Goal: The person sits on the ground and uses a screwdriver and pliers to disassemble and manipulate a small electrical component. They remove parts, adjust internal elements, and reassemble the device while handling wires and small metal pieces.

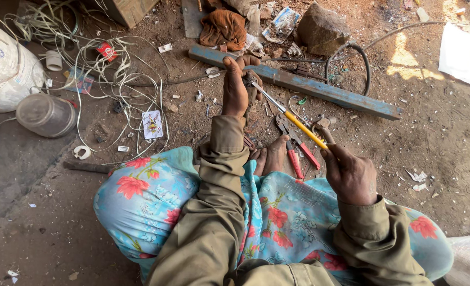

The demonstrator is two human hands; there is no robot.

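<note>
I sit cross-legged on a dirt floor in blue flowered cloth. My right hand (350, 173) grips the yellow handle of a screwdriver (293, 119), whose metal shaft slants up and left. Its tip meets a small dark part held in my left hand (238, 85), which is stretched forward with the fingers curled around that part. The part is mostly hidden by the fingers. Red-handled pliers (296, 145) lie on the ground below the screwdriver, just past my bare feet (269, 156).
A blue-painted metal bar (319, 90) lies across the ground beyond my hands. White wire (113, 63) tangles at the left near a clear plastic jar (46, 115) and a white sack (4, 69). A rock (322, 29), a brown rag (224, 27) and a black cable (363, 58) lie farther back.
</note>
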